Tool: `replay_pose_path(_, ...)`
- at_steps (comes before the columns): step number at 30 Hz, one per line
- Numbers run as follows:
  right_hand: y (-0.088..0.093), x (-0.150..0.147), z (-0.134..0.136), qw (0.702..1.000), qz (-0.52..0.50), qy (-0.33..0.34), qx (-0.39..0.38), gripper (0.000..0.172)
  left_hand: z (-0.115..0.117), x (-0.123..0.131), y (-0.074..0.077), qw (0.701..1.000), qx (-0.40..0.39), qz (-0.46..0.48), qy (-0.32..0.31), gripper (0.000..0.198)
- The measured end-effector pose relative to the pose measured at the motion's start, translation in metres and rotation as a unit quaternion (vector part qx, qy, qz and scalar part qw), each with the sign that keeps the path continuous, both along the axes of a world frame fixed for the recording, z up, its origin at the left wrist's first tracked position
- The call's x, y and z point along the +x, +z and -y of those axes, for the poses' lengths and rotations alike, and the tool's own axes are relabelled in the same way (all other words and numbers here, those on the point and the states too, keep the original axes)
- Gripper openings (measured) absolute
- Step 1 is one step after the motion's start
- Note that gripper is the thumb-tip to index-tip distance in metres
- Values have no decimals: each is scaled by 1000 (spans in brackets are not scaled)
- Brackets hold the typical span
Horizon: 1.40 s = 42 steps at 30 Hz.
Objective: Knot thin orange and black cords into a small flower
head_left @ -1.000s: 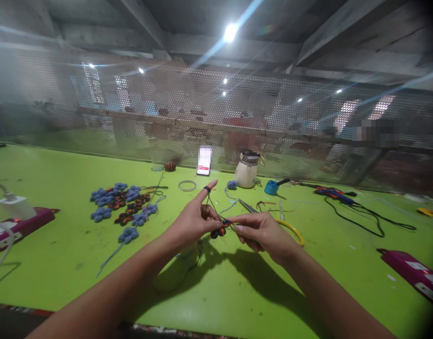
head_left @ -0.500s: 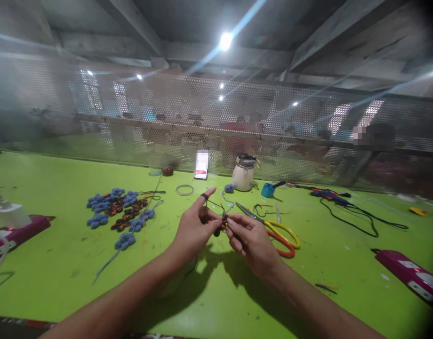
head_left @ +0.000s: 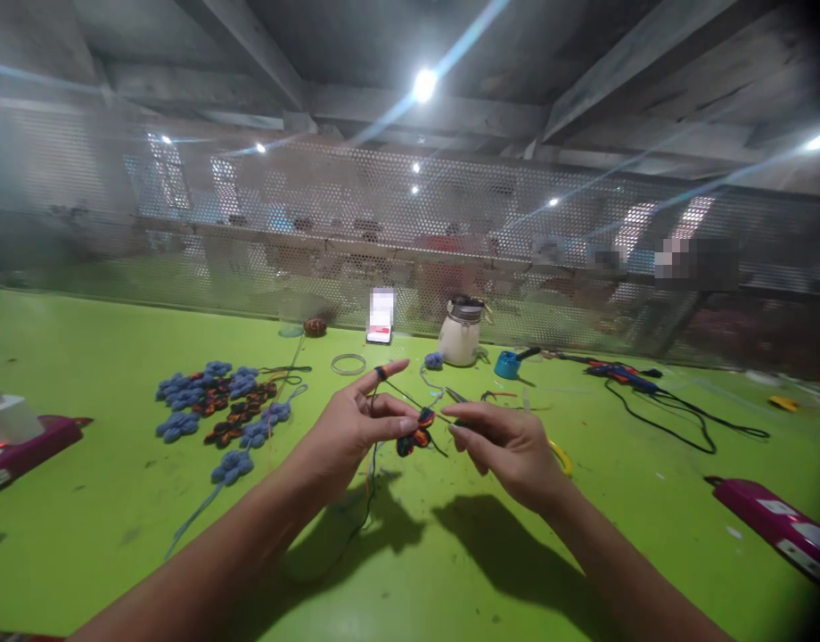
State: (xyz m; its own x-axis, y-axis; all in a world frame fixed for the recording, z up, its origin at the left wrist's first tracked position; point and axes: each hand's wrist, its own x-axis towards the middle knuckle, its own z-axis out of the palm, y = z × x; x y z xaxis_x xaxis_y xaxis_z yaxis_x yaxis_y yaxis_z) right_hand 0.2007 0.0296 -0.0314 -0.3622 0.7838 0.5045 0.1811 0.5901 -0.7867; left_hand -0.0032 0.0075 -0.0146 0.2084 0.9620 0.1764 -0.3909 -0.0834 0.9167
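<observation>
My left hand (head_left: 347,430) pinches a small crocheted flower (head_left: 414,437) in dark, red and orange yarn between thumb and fingers. Its index finger stretches up with yarn wrapped round it, and a dark strand (head_left: 400,394) runs from there to the flower. Just right of the flower, my right hand (head_left: 507,444) is closed in a pinch on a thin tool that looks like a crochet hook (head_left: 448,420), mostly hidden by the fingers. A loose yarn tail (head_left: 368,508) hangs below my left hand. Behind my right hand lie scissors with a yellow handle (head_left: 562,458), largely covered.
Blue crocheted flowers (head_left: 233,466) and dark orange ones (head_left: 228,431) lie left on the green table (head_left: 303,580). Behind stand a phone (head_left: 381,316), a pale jar (head_left: 459,339) and a blue pot (head_left: 507,364). Purple power strips (head_left: 771,517) lie at both sides; dark cords (head_left: 691,415) lie right.
My right hand has moved right, away from the flower, opening a gap between the hands. The flower now shows more fully, and the scissors' orange handle is covered.
</observation>
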Motion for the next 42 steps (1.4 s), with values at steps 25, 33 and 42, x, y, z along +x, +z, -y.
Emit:
replay_pose_path(25, 10, 8, 4, 998, 34, 44, 8, 15, -2, 2, -2, 1000, 8, -22, 15, 58)
replay_pose_path(33, -1, 0, 0, 970, -93, 107, -200, 18, -3, 2, -5, 1000, 9, -28, -4, 40)
replay_pose_path(42, -1, -6, 0, 951, -142, 122, -245, 18, -2, 4, -6, 998, 26, -60, 12, 47)
